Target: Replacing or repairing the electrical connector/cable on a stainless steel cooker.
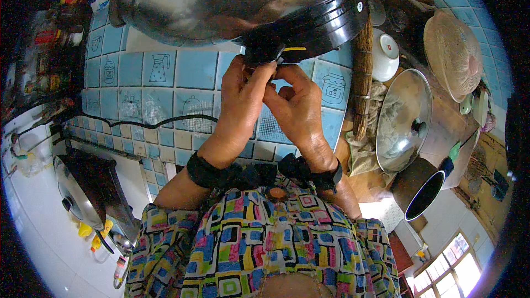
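Blue tiled table (pixel 196 72) in my remote view, black appliance (pixel 326 27) at its far side, black cord (pixel 130 124) trailing across its nearer part, brown wooden surface (pixel 441 124) on my right, upturned white bowl (pixel 385 55), glass lid (pixel 403 116), beige strainer (pixel 452 49) over there.

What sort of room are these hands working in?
Probably a kitchen: a glass lid, a white bowl and blue tiles with jug and jar drawings suggest it.

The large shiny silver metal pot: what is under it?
A round glossy black base with a thin yellow strip; square blue tiles show lower down. The pot hides the base's top from view.
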Demonstrator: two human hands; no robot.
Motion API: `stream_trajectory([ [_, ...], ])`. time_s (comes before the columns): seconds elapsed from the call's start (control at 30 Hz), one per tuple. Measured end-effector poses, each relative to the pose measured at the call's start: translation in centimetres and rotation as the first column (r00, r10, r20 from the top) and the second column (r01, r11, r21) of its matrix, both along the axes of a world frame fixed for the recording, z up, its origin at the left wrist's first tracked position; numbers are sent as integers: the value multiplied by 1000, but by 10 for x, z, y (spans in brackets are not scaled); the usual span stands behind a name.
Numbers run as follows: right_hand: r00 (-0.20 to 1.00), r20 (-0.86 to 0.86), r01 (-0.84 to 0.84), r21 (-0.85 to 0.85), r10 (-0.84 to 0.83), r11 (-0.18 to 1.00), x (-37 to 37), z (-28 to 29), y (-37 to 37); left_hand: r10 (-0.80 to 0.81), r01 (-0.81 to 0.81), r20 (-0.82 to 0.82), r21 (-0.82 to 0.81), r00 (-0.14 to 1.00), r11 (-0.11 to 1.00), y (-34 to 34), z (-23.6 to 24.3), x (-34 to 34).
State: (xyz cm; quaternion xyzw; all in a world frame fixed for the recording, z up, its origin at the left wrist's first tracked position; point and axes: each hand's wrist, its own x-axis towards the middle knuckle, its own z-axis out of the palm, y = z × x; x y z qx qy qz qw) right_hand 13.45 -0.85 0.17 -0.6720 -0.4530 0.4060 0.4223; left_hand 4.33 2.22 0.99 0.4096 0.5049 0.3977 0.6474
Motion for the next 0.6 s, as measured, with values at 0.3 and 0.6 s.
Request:
stream_trajectory([
  [0.3,998,-61,13,-24,-15,1000,-2,0,1,110,-106,138,-35,984,994,-2,-4,-4],
  [0.6,1000,-21,-12,-37,11,999,-1,6,0,166,-145,238,-101,957,984,2,3,-8],
])
